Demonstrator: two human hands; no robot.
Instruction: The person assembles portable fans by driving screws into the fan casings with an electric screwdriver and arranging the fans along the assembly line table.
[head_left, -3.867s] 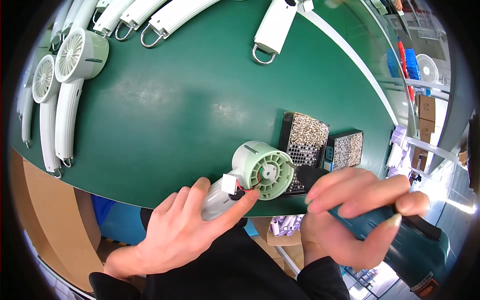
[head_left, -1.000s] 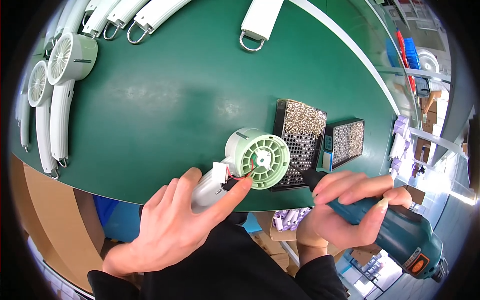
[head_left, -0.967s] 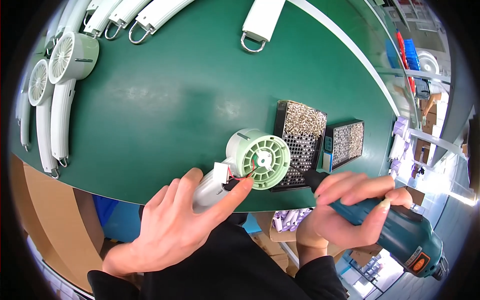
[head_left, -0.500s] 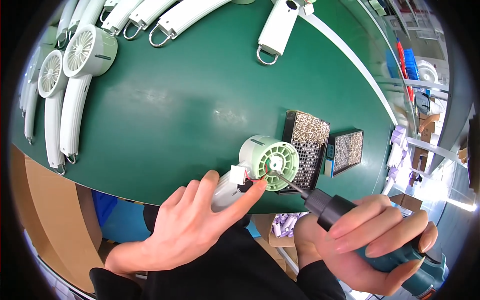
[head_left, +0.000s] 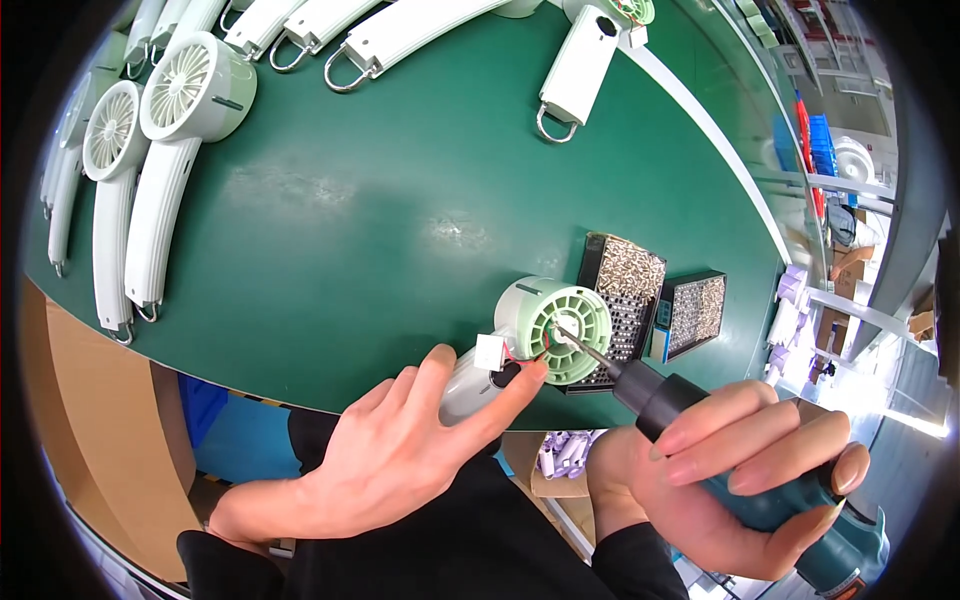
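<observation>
Both grips are engaged at the desk's near edge, where the left hand clasps the fan by its handle, thumb by the red wires, and the right hand wraps a driver whose bit slants to the fan's hub. Whether the tip is seated cannot be told. Good work here likely calls for lining the bit up straight, pressing evenly and keeping thumb and wires clear. The green desk, scuffed and shiny in patches, carries a black tray of small metal pieces just beside the fan, and white fans at left. A carton stands below; blue bins show beyond, right.
</observation>
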